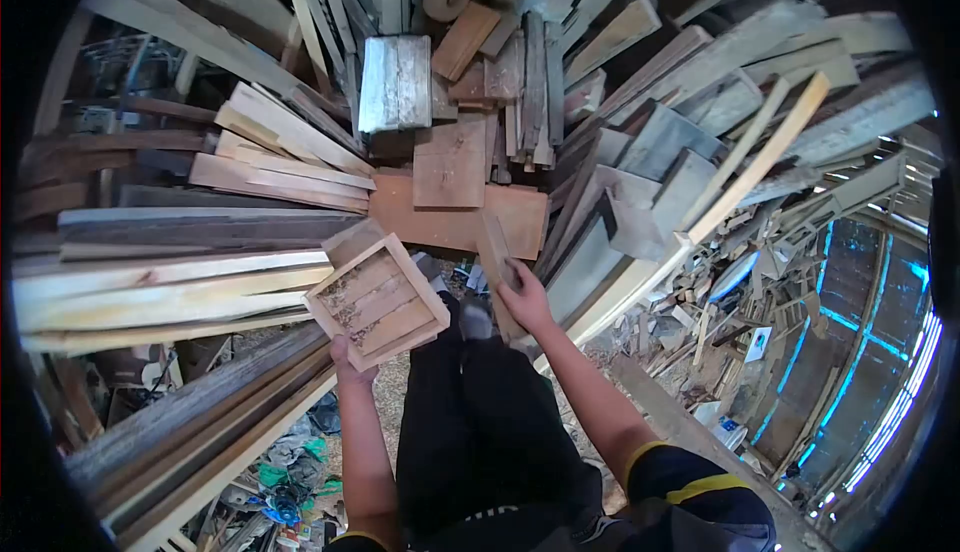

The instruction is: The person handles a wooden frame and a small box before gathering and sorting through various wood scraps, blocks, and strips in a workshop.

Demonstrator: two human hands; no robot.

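My left hand (pixel 354 360) is closed on the near corner of a shallow wooden tray (pixel 432 294), which is tilted with its inside facing up. Wood shavings lie scattered over the slatted bottom of the tray. My right hand (pixel 526 299) grips the edge of a narrow wooden board (pixel 492 252) that stands to the right of the tray; some of its fingers are hidden. Just beyond both hands lies a wide reddish-brown board (pixel 405 214), with a squarish wooden block (pixel 450 167) on it.
Stacked planks (pixel 170 287) reach in from the left, and leaning boards (pixel 670 142) crowd the right. A whitish block (pixel 395 82) sits at the back. Plastic scraps (pixel 285 482) litter the floor at lower left, and wood offcuts (pixel 690 322) are heaped at right.
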